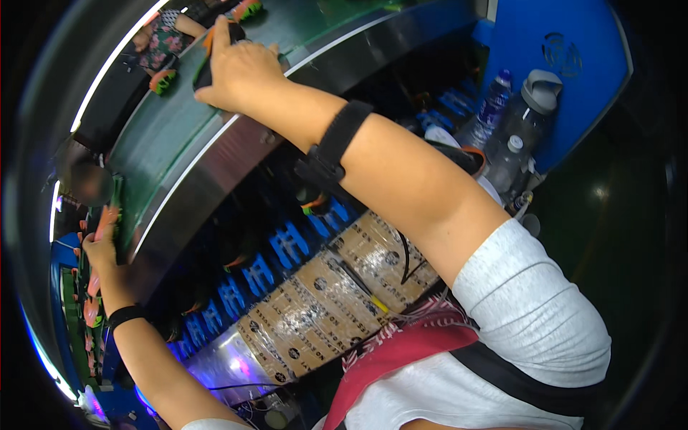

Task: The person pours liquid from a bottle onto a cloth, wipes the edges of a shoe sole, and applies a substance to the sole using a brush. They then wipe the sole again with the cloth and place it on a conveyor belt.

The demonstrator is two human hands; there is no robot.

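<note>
My right hand (247, 75) reaches far out over a green conveyor belt (168, 140). It is closed over a dark shoe (204, 74) with some orange on it, which it partly covers. At the far left, my left hand (102, 251) has its fingers around an orange-pink shoe (107, 217) by the belt's edge; that hand is small and partly blurred. Another orange and green shoe (163, 81) lies on the belt beyond my right hand. Black bands circle both my forearms.
A metal rail (215, 140) edges the belt. Below it, blue racks (290, 244) hold dark shoes, beside a taped cardboard surface (308, 315). Bottles (494, 107) stand by a blue panel (573, 43). Another person in a floral top (163, 43) is across the belt.
</note>
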